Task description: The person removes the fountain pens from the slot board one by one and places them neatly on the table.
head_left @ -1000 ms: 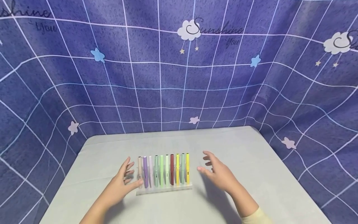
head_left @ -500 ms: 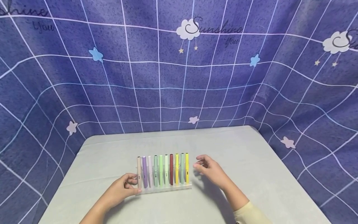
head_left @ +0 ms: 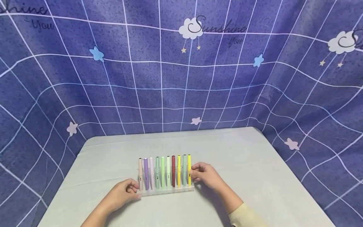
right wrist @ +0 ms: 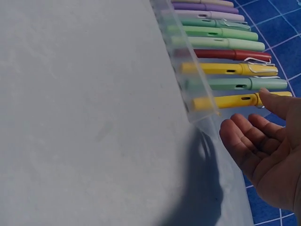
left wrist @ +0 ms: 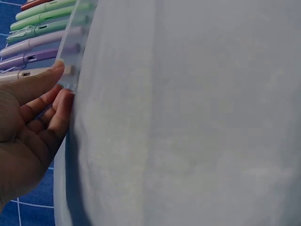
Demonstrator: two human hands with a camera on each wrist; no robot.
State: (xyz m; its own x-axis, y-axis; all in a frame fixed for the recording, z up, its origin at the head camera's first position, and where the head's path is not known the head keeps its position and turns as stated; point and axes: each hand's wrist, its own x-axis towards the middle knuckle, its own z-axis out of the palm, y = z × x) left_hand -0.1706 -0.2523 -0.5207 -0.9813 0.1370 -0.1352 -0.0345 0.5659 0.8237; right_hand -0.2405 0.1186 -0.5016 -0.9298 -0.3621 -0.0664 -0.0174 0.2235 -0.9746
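Note:
A clear pen stand (head_left: 167, 191) holds a row of upright capped pens. A beige pen (head_left: 140, 171) stands at its left end, then purple, lilac and several green ones, with a dark red pen (head_left: 173, 171) farther right. At the right end is a yellow pen (head_left: 189, 168). My left hand (head_left: 123, 193) pinches the stand's left end: in the left wrist view the thumb lies on the clear front lip (left wrist: 70, 35), fingertips at the corner. Beside the right end is my right hand (head_left: 208, 176), its thumb over the yellow pen (right wrist: 225, 101) in the right wrist view, fingers loosely bent beside the stand.
The stand rests on a table with a pale grey cloth (head_left: 227, 148). A blue-purple curtain (head_left: 147, 75) with white grid lines, clouds and stars hangs behind the table and along both sides.
My left hand has lowered onto the stand's left end. The right hand has moved left and down to the right end. The stand and pens look unmoved.

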